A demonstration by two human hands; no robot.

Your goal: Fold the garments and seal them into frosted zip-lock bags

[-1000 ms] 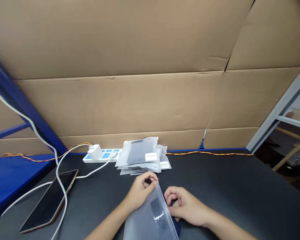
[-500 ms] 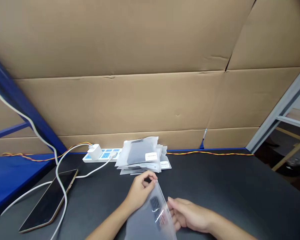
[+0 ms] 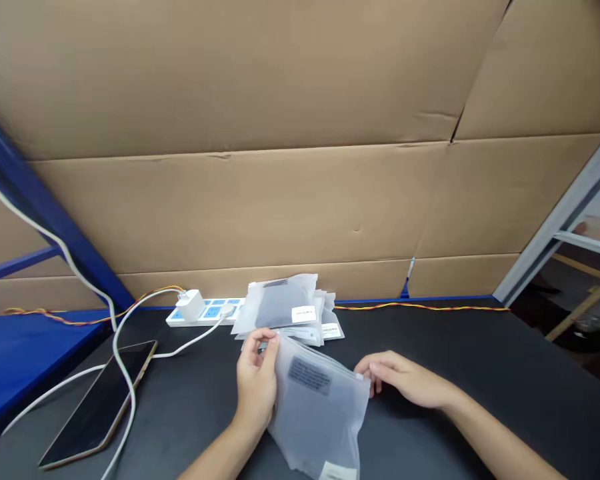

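Note:
A frosted zip bag point(image 3: 316, 413) with a dark printed patch near its top and a white label at its bottom edge is held up above the black table point(image 3: 480, 373). My left hand point(image 3: 255, 383) grips the bag's top left corner with closed fingers. My right hand point(image 3: 405, 380) pinches the top right corner. Just behind the hands lies a stack of filled frosted bags point(image 3: 287, 313) with white labels.
A white and blue power strip point(image 3: 205, 311) with a white charger lies at the table's back edge. White cables run to a dark tablet point(image 3: 103, 400) at the left. A red-yellow wire follows the back edge. Cardboard sheets form the wall behind; a blue shelf frame stands left.
The bag has been turned and raised from lying slanted between my hands to facing me, held by both top corners. My right hand moved right and up; my left shifted left.

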